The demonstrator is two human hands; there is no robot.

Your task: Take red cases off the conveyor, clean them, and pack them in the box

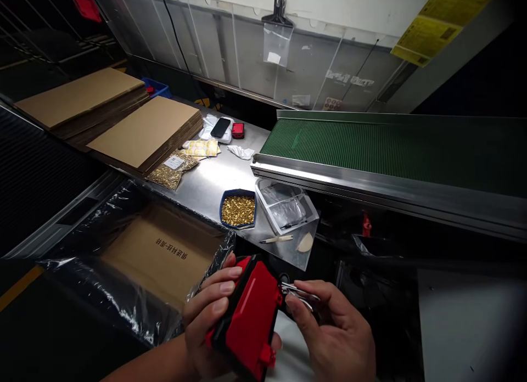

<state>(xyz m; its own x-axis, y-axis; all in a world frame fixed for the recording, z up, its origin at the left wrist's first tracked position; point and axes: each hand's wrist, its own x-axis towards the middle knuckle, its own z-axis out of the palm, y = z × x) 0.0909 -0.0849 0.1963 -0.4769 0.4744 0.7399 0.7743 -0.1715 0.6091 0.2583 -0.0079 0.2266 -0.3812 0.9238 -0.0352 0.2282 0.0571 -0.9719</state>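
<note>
From my remote seat I see a brushed stainless-steel worktop (214, 181) running under dim light, its surface catching soft reflections. Behind it stands a pale grey panelled wall (230, 47) with a black cable (177, 39) hanging down it and a clear plastic pouch (276, 41) hung from a black clip. A ribbed green conveyor belt (391, 143) in a metal frame stretches off to the right. Two stacks of flat brown cardboard sheets (144, 129) lie at the left, and yellow printed notices (440, 22) hang at the upper right.
</note>
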